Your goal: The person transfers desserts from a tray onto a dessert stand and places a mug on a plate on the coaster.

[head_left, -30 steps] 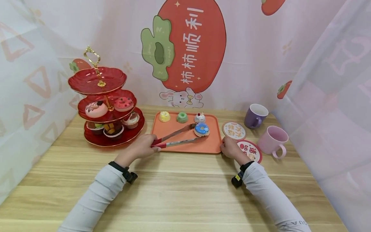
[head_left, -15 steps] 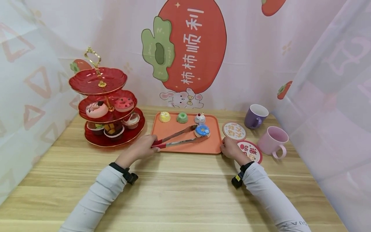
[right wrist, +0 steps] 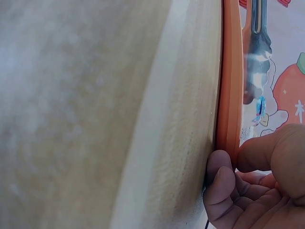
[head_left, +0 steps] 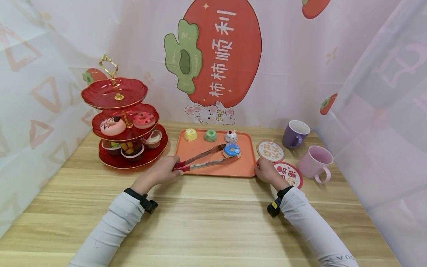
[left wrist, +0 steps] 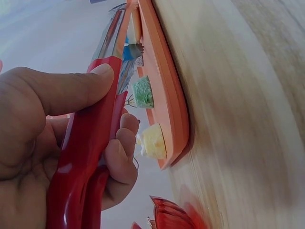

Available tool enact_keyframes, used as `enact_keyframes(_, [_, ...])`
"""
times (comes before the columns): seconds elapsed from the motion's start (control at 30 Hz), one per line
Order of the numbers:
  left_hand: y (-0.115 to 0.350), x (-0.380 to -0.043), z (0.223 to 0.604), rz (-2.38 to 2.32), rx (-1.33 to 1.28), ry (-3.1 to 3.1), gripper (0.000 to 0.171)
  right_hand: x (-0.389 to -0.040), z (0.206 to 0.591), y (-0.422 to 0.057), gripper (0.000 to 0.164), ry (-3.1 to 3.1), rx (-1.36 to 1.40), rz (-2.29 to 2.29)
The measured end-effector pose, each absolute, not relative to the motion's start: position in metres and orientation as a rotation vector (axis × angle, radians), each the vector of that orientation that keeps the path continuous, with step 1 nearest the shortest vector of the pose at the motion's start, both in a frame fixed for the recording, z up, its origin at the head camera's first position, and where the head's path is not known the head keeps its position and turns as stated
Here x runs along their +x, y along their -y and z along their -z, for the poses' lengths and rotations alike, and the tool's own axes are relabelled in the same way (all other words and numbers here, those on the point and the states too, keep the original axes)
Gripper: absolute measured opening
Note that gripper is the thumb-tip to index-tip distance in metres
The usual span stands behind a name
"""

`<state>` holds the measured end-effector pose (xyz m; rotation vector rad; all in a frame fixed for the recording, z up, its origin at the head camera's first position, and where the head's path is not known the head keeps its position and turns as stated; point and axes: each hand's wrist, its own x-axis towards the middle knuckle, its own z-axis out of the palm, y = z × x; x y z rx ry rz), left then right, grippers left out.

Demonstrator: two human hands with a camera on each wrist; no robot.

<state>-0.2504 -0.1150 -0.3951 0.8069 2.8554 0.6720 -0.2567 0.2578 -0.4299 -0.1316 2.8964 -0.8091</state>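
Observation:
My left hand [head_left: 161, 171] grips the red handles of metal tongs [head_left: 201, 164], thumb along one handle in the left wrist view. The tong arms reach over the orange tray [head_left: 217, 171], their tips apart on either side of a blue-iced doughnut [head_left: 231, 151]. Whether both tips press on it I cannot tell. My right hand [head_left: 265, 170] pinches the tray's near right corner; in the right wrist view, thumb and fingers [right wrist: 221, 183] close on the rim. Along the tray's back stand a yellow cake [head_left: 191, 135], a green ring cake [head_left: 210, 135] and a white cherry-topped cake [head_left: 231, 137].
A red three-tier stand [head_left: 115, 93] at left bears doughnuts on its middle tier and cupcakes on its lowest. Right of the tray lie two round coasters [head_left: 271, 151], near a purple mug [head_left: 295, 134] and a pink mug [head_left: 314, 163]. Patterned cloth hangs behind.
The blue doughnut has shifted slightly toward me and down against the tray, and the tong tips have moved slightly with it. Both hands keep their holds. The whole view has shifted slightly.

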Motion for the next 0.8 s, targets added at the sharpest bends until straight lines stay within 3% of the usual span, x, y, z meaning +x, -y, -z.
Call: enact_keyframes(0.8, [0.142, -0.226, 0.379, -0.745, 0.810, -2.894, 0.016, -0.255, 0.429, -0.260, 0.006, -2.925, -0.186, 0.794])
